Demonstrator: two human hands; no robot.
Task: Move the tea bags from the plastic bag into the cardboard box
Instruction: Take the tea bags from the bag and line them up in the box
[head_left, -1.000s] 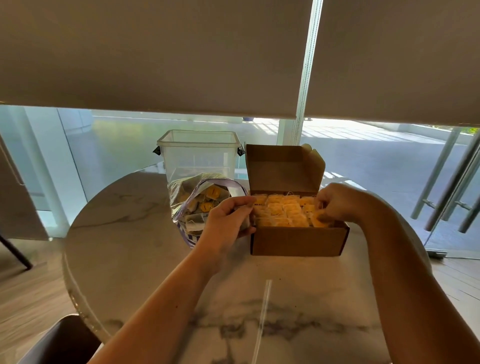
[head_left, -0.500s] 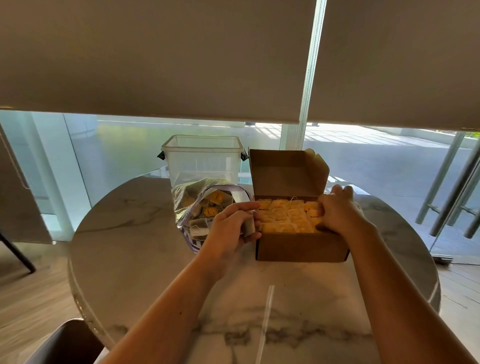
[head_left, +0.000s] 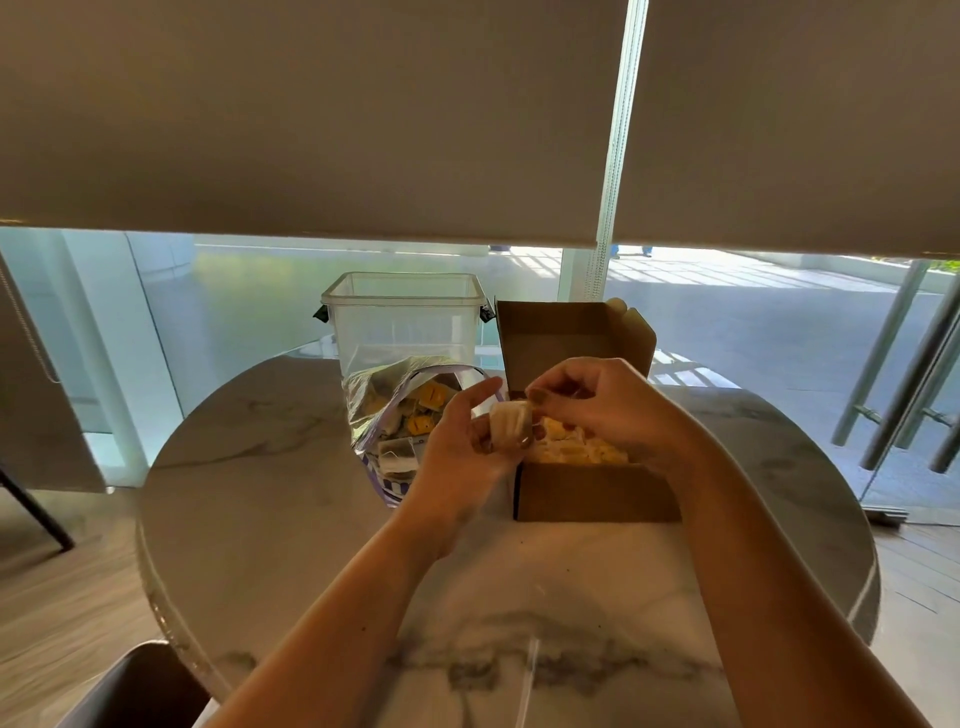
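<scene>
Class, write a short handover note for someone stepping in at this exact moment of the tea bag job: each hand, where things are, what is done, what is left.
Left hand: holds a tea bag above the near-left corner of the cardboard box.
Right hand: pinches the top of that same bag.
Plastic bag: open, left of the box, with tea bags inside.
Done: the open box holds many yellow-tagged bags.
Left: seat the held bag, then move the rest over.

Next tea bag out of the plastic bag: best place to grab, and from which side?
Pinch a yellow tag or the top edge of a tea bag, coming from above and slightly right. The plastic bag stands with its mouth open upward toward the cardboard box, and the tags lie exposed on top of the pile.
</scene>
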